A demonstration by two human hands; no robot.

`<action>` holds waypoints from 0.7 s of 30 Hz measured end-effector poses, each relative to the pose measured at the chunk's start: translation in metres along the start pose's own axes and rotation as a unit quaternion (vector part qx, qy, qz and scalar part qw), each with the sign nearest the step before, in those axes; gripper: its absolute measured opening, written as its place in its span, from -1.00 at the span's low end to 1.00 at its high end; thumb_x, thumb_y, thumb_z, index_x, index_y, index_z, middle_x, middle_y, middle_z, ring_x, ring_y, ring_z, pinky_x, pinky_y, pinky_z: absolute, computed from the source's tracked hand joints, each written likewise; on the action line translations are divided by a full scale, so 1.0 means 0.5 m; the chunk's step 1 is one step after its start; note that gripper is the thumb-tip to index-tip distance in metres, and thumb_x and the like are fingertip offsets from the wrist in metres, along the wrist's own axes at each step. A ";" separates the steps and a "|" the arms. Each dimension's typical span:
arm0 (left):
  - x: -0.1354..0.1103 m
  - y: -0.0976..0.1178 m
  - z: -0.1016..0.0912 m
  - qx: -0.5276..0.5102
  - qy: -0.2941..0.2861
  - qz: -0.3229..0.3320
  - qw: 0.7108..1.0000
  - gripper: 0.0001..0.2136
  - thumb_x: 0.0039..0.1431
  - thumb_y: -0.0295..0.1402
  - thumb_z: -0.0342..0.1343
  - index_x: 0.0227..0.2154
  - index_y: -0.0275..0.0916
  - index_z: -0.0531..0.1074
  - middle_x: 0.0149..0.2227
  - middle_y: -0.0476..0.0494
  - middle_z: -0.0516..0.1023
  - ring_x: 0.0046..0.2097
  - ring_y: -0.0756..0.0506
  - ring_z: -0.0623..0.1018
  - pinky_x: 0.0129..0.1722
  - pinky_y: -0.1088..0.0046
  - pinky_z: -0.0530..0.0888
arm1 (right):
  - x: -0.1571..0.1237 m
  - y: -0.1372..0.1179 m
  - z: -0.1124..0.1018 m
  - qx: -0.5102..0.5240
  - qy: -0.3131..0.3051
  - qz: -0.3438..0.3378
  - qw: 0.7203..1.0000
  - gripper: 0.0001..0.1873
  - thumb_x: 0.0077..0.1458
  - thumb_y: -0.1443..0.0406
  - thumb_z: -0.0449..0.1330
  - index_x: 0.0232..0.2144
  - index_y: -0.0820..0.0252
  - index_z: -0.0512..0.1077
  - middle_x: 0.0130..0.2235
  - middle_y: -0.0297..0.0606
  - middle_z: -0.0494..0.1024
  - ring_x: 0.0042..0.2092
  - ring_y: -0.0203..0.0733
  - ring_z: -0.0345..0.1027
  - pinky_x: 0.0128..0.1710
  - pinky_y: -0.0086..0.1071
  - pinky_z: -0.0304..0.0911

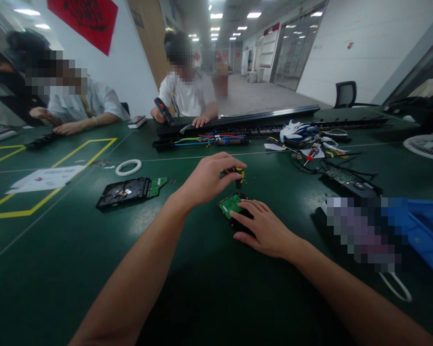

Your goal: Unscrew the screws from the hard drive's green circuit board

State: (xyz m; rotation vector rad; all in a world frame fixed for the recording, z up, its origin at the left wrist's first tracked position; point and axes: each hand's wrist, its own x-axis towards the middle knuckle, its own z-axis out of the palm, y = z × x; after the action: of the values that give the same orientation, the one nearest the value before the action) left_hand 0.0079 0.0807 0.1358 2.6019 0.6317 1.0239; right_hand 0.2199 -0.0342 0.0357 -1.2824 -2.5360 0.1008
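Observation:
My left hand (211,179) is closed around a short screwdriver (240,178) with a black and yellow handle. It stands about upright over the far edge of a hard drive (228,205) with a green circuit board on top; I cannot make out its tip. Spread over that drive, my right hand (263,225) rests with fingers outstretched, hiding much of it. To the left lies a second hard drive (124,191), black, with a green circuit board (158,186) jutting from its right end. Tiny bits that look like screws are scattered near both drives.
A white tape roll (129,167) and papers (43,179) lie left. Far side: bundled coloured wires (202,139), long black rails (274,126), gloves and tools (299,132). Right: another drive with a board (350,180), a blue bin (427,226). Two people sit opposite, one holding a power screwdriver (164,110).

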 end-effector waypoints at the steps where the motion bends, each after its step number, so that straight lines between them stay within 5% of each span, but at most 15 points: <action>1: 0.000 0.000 0.000 0.000 0.000 0.000 1.000 -0.80 0.38 -0.42 0.22 0.01 -0.18 0.62 -0.05 -0.17 0.67 -0.06 -0.10 0.64 0.00 0.30 0.57 | 0.000 -0.001 0.000 0.000 -0.003 0.002 1.000 -0.41 0.42 -0.06 0.08 0.33 0.07 0.38 0.31 0.05 0.38 0.39 0.23 0.19 0.37 0.23 0.08; 21: 0.000 0.001 0.001 -0.007 0.000 -0.006 1.000 -0.80 0.38 -0.41 0.22 0.00 -0.18 0.62 -0.05 -0.16 0.67 -0.07 -0.11 0.64 -0.03 0.30 0.56 | 0.016 -0.051 0.031 -0.003 -0.009 -0.006 1.000 -0.16 0.37 -0.18 0.06 0.39 0.34 0.26 0.40 0.18 0.29 0.45 0.27 0.06 0.46 0.18 -0.04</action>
State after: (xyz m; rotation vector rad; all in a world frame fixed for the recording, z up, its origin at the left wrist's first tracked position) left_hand 0.0086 0.0801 0.1359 2.5833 0.6360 1.0216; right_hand 0.1911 -0.0422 0.0277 -1.2728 -2.5608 0.1038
